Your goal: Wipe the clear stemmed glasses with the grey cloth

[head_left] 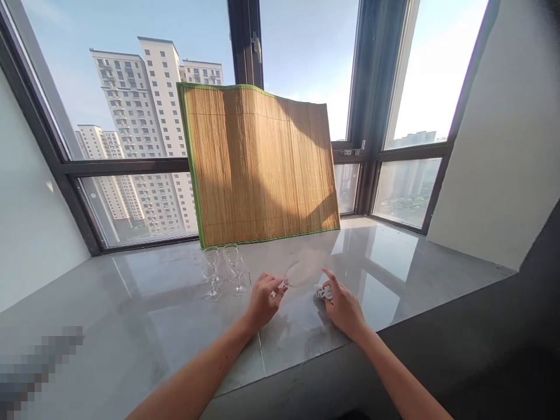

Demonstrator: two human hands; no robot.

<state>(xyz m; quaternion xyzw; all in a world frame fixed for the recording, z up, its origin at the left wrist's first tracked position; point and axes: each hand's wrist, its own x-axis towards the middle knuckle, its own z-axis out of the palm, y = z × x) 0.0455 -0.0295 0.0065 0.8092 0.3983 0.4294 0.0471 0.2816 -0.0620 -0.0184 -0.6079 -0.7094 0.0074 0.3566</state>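
Observation:
My left hand [263, 299] pinches the stem of a clear wine glass [297, 273], which lies tilted on its side above the grey stone sill [153, 309], bowl pointing right. Just to the right, my right hand [342, 303] rests on a small white cloth [322, 292], fingers curled over it with the forefinger stretched toward the glass. Several more clear wine glasses [223, 271] stand upright in a cluster to the left of my left hand.
A bamboo mat with green edging [258, 163] leans upright against the window [131, 116] behind the glasses. White walls close the sill on both sides. The sill's front edge drops to a dark surface [459, 350] at the right.

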